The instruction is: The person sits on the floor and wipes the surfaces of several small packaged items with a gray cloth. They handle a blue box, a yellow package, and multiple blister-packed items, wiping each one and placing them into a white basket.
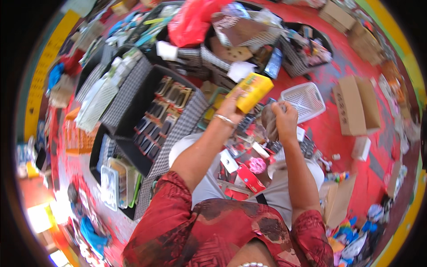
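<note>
left hand (231,107) was clamped on the near end of a yellow box (258,90); long axis slanted up and rightward, away from the grip. right hand (286,116), fingers together on a grey-brown item (268,119), kind unclear, was below the box's far end, apart from it, just beside the white basket's (307,100) left edge. box: bright yellow, oblong, green-and-red print.

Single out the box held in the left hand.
The yellow box, gripped by the left hand; others, like the open brown cardboard box and smaller white box, rest on the floor at right.
</note>
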Demonstrator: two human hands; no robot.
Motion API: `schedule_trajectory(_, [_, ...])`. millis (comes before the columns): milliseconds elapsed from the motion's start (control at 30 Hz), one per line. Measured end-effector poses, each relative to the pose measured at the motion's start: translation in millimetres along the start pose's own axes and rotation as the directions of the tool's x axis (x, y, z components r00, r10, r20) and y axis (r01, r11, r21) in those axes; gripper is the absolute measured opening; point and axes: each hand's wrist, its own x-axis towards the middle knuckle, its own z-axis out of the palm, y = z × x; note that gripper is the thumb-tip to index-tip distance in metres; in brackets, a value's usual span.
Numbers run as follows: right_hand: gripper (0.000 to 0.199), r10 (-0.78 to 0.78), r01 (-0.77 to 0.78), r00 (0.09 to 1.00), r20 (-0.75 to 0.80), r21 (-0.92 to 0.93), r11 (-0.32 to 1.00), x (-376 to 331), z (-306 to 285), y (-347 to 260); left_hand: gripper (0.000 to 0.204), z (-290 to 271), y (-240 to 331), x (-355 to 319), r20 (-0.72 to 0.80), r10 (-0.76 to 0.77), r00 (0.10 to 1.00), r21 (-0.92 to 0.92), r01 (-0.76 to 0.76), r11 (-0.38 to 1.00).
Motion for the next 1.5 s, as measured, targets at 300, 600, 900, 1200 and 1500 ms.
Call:
schedule_trajectory(300, [0.02, 0.225, -0.038, 0.938, -0.264, 0.567, 0.823, 41, -40, 8, 0.035, 31, 12, -26, 0.18, 0.033, 0.983, 0.511, -0.122, 0.851])
schedule_trajectory(600, [0.026, -0.054, 0.016, 0.979, 0.195, 0.188, 0.982, 3, 16, 43, 0.043, 38, 6, -30, 0.224, -0.08, 0.971, 0.403, -0.017, 0.915])
schedule_trajectory(900, [0.04, 0.355, -0.463, 0.886, 0.299, 0.518, 0.719, 27, -49, 6, 0.052, 39, 12, -31, 0.241, 0.048, 0.969, 0.576, -0.183, 0.797])
schedule_trajectory(1200, [0.046, 0.244, -0.61, 0.756, 0.607, 0.519, 0.599, 13, -39, 1, 0.057, 42, 21, -32, 0.236, -0.015, 0.972, 0.568, -0.126, 0.813])
schedule_trajectory(1500, [0.038, 0.053, -0.263, 0.961, 0.27, 0.848, 0.459, 42, -65, 11, 0.064, 36, 16, -28, 0.338, -0.196, 0.92, 0.565, -0.033, 0.824])
